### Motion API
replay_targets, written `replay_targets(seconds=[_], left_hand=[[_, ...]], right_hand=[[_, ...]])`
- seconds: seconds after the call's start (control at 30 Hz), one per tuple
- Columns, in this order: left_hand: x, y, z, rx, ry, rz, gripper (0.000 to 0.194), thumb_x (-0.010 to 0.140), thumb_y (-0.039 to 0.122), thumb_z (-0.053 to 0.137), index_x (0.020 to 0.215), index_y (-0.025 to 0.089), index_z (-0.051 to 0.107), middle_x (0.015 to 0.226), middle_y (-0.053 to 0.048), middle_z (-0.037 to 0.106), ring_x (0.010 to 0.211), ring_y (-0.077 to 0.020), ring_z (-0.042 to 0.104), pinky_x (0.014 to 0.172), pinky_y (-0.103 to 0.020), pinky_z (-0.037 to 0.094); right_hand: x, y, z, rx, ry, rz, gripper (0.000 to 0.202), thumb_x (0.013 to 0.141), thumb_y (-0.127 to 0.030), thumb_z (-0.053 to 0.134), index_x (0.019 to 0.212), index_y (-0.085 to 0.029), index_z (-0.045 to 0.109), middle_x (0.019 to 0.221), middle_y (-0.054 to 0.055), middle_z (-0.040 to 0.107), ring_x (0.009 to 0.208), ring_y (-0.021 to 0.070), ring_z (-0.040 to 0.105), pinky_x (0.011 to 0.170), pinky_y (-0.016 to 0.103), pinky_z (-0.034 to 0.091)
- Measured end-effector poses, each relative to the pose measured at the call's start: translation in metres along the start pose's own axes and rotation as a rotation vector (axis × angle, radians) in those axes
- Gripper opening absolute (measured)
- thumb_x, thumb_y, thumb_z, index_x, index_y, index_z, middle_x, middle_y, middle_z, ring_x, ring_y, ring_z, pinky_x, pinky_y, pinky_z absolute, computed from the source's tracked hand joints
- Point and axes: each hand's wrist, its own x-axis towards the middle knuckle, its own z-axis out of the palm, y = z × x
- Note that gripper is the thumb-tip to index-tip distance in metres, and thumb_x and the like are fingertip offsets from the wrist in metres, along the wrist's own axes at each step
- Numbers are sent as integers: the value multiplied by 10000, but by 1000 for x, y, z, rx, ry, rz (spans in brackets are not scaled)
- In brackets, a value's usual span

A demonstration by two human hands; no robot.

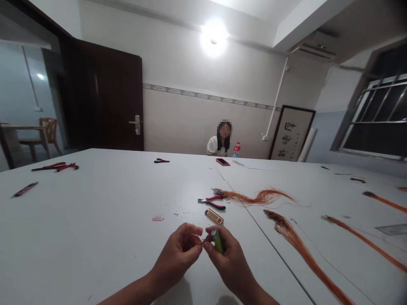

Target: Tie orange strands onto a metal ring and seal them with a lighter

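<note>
Over the tabletop (95,228), right grip (232,256) clasps green lighter (218,242); thin wire (203,240) between it and left grip (178,250), whose hold I cannot tell; striped case (214,216) just beyond both, pliers (207,201) past that

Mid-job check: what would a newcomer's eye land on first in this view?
Probably the bundles of orange strands fanned across the right of the white table, bright against its pale top. Next, the green lighter in the right hand, close beside the left hand at the near edge. Above, the glaring lamp stands out high on the far wall.
</note>
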Motion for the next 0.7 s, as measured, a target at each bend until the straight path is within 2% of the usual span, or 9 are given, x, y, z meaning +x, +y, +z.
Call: replay_targets(seconds=[0.17, 0.4, 0.5, 0.7], left_hand=[[1, 1, -2, 25, 6, -8, 155, 722, 129, 604, 855, 184, 548, 622, 46, 506, 572, -97, 440, 523, -228, 327], [3, -6, -3, 11, -4, 32, 158, 720, 130, 606, 858, 185, 552, 628, 41, 514, 568, -101, 443, 522, -233, 332], [1, -4, -2, 5, -6, 12, 123, 732, 133, 596, 832, 181, 543, 632, 40, 501, 580, -102, 440, 534, -237, 332], [-1, -1, 1, -27, -14, 3, 125, 728, 144, 602, 830, 183, 540, 667, 31, 518, 615, -110, 461, 571, -248, 352]], right_hand=[[1, 0, 1, -11, -6, -41, 182, 740, -157, 533, 921, -177, 532, 763, 17, 612, 658, 147, 546, 627, 250, 450], [1, 0, 2, -71, -14, -50, 184, 731, -135, 504, 909, -170, 537, 728, 10, 600, 628, 148, 529, 594, 245, 428], [0, -1, 2, -76, -14, -59, 196, 720, -117, 496, 905, -165, 537, 760, 25, 612, 672, 162, 548, 636, 257, 438], [-1, -2, 2, -69, -1, -40, 175, 726, -130, 498, 890, -170, 546, 720, 1, 580, 627, 145, 508, 596, 235, 427]])
